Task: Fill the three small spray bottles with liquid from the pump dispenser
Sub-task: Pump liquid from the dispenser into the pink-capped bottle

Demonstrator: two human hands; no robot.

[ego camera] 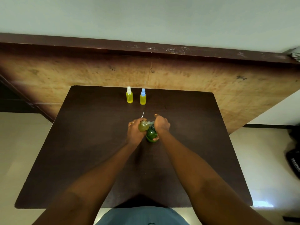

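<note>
Holding the third spray bottle (143, 126) in my left hand (134, 130), I have it uncapped and tipped, with its threaded neck leaning right toward the spout of the pump dispenser (151, 135). My fingers are wrapped round its body. It shows yellow-green liquid inside, but I cannot tell how full it is.

The dark green dispenser stands on the table (81, 143) just to the right of the bottle and a little nearer to me, touching it or very nearly so. My right hand (161, 124) is curled over the pump head from above and grips it. A fingertip shows low against the dispenser's side.

The coming press turns on the line-up. The bottle's long axis slants up and to the right, so its mouth meets the spout from the left, and the spout points left into it. I judge the mouth to be at the spout's tip, though my right hand hides part of the joint. If the neck slips aside, liquid could run onto the table.

Just beyond my hands lies a thin white dip tube (143, 112), probably from this bottle's sprayer. Near the table's far edge stand the white-capped bottle (129, 96) on the left and the blue-capped bottle (143, 98) on the right, both upright, capped and filled with yellow liquid.
</note>
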